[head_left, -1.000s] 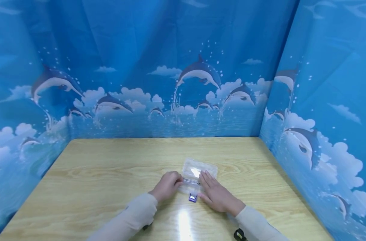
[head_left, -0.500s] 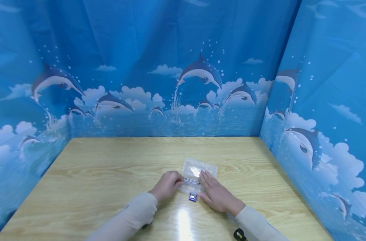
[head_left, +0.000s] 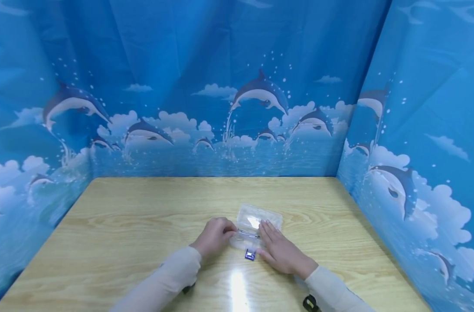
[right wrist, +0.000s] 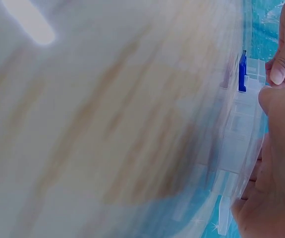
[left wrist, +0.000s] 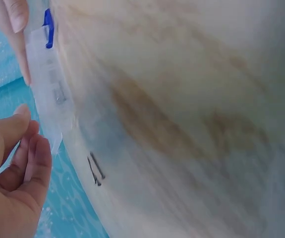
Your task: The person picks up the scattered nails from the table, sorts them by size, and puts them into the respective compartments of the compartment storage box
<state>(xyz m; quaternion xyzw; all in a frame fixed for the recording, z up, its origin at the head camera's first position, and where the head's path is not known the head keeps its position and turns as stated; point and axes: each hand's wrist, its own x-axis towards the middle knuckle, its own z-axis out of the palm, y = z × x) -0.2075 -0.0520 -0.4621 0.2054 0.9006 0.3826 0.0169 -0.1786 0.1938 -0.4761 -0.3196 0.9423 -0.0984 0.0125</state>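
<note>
A clear plastic compartment box (head_left: 242,243) lies on the table with its lid (head_left: 246,213) folded back. A blue clasp (head_left: 250,255) sits at its near edge. My right hand (head_left: 283,253) rests over the box's right end, fingers straight, thumb by the front edge. Beside the left end is my left hand (head_left: 214,236). The left wrist view shows its thumb and bent fingers close together, with nothing visible between them. Two thin dark screws or nails (left wrist: 96,169) lie side by side on the table near that hand. Small greyish pieces (left wrist: 59,94) show faintly inside the box.
The wood-grain table (head_left: 143,203) is bordered at the back and right by a blue dolphin-print curtain (head_left: 174,86). A bright glare strip (head_left: 238,290) lies on the tabletop in front of the box. Dark bands (head_left: 310,303) show by the sleeves.
My left hand has shifted slightly left and away from me at the box's left end, uncovering a bit more of it. The right hand and the box stay in place.
</note>
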